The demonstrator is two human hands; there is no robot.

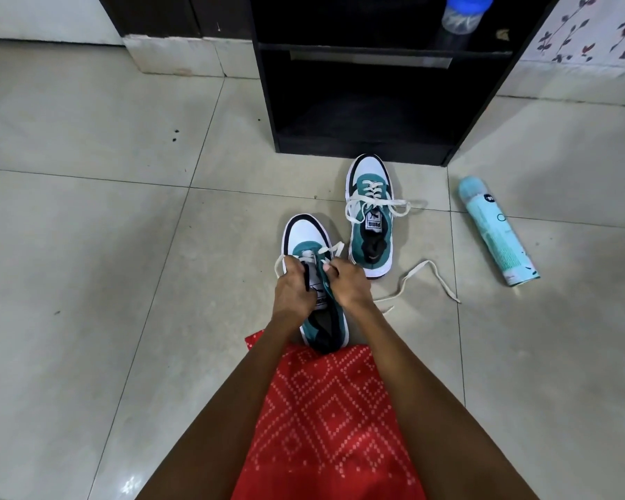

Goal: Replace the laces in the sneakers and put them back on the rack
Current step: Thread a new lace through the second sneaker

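Observation:
Two teal, white and black sneakers lie on the tiled floor. The near sneaker (305,234) rests with its heel on my red patterned lap cloth. My left hand (295,286) grips its left side and pinches the cream lace (331,250) near the lower eyelets. On the sneaker's right side, my right hand (349,285) pinches the same lace; one lace end trails out to the left. The far sneaker (370,214) stands laced, with loose ends spread sideways. A loose cream lace (417,279) lies on the floor to the right. The black rack (368,149) stands just beyond the sneakers.
A light blue spray can (497,230) lies on its side on the floor at the right. A clear jar with a blue lid (464,14) stands on the rack's upper shelf. A flowered wall is at the far right, pale tiles to the left.

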